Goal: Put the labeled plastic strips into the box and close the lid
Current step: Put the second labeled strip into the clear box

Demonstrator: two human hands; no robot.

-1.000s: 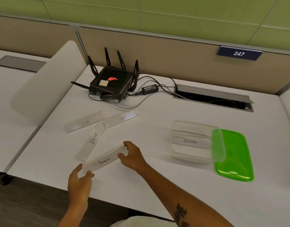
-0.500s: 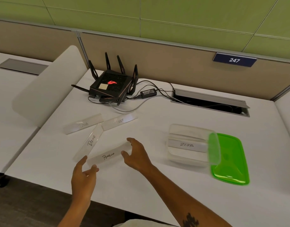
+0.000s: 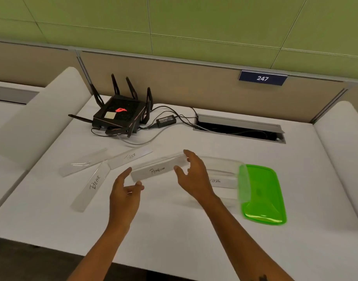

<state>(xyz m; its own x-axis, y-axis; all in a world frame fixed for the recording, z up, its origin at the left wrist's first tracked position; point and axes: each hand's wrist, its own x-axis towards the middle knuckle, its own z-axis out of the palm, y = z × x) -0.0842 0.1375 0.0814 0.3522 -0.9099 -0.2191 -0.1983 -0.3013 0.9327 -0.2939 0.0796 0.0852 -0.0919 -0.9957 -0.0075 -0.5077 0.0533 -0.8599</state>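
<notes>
The clear plastic strip marked PENGUIN (image 3: 158, 169) is lifted above the table, held at its two ends. My left hand (image 3: 124, 192) pinches its near-left end, and my right hand (image 3: 193, 175) grips its far-right end. The clear box (image 3: 224, 169) stands open just right of my right hand, with a strip marked ZEBRA (image 3: 220, 181) inside. Its green lid (image 3: 262, 194) lies against the box's right side. On the table to the left lie the strips TIGER (image 3: 130, 157), BEAR (image 3: 92, 184) and a third whose label is unreadable (image 3: 84, 164).
A black router (image 3: 119, 115) with antennas, its power adapter (image 3: 166, 120) and cables sit at the back of the white table. An open cable slot (image 3: 239, 129) is at the back right. White curved dividers flank the desk on both sides.
Both hands have raised the PENGUIN strip off the table and carried it to the right, toward the box. The other strips and the box lie as before.
</notes>
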